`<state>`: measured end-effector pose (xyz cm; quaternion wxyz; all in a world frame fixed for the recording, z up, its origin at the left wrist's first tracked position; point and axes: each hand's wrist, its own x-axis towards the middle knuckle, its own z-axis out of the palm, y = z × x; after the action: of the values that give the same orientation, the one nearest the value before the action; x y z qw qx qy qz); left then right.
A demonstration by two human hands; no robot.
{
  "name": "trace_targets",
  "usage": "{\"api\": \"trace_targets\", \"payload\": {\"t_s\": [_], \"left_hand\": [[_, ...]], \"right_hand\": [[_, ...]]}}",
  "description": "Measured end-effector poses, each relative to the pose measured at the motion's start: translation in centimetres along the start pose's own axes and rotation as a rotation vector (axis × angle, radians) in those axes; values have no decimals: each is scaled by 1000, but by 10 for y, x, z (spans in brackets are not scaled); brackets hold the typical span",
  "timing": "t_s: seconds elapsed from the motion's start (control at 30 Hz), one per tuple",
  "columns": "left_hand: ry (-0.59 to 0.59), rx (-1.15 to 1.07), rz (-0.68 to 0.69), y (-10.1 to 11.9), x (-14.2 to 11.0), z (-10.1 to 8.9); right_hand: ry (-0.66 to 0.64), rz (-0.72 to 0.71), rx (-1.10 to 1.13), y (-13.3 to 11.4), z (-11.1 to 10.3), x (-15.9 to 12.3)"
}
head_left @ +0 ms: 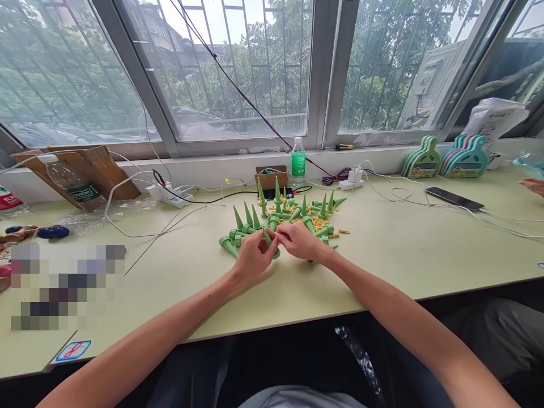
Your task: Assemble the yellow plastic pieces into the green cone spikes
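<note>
My left hand [253,255] is closed round a green plastic cone spike [267,236], its pointed tip showing above the fingers. Right beside it, my right hand [300,241] pinches at the spike with fingertips together; whatever small piece sits in that pinch is too hidden to name. Behind both hands lies a group of green cone spikes [249,215], several standing on their caps with points up and others lying on their sides. Small yellow pegs [318,223] are scattered among them, a few loose at the right edge of the group.
Behind the spikes stand a small brown box [272,177] and a bottle of green liquid [298,158]. White cables and a power strip [175,196] run along the back. At right are a phone [454,198], green plastic boards [423,158] and another person's hand [534,186].
</note>
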<state>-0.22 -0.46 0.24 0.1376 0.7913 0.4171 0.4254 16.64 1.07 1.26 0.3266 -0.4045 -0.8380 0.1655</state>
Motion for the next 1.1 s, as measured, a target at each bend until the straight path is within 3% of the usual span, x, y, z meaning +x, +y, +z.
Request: {"api": "trace_targets", "payload": {"t_s": [0.4,0.63,0.87,1.1], "left_hand": [[-70,1,-4,1,-2,1],[5,-25,45,5,2,-2],[-5,-11,64,4,3,-2],[-77,-10,-4,0,3,-1]], "right_hand": [[-214,-31,-82,-4,-4,-3],[-55,69,47,-1,-3,2],[-72,110,152,-4,-5,1],[-34,133,91,-3,-3,2]]}}
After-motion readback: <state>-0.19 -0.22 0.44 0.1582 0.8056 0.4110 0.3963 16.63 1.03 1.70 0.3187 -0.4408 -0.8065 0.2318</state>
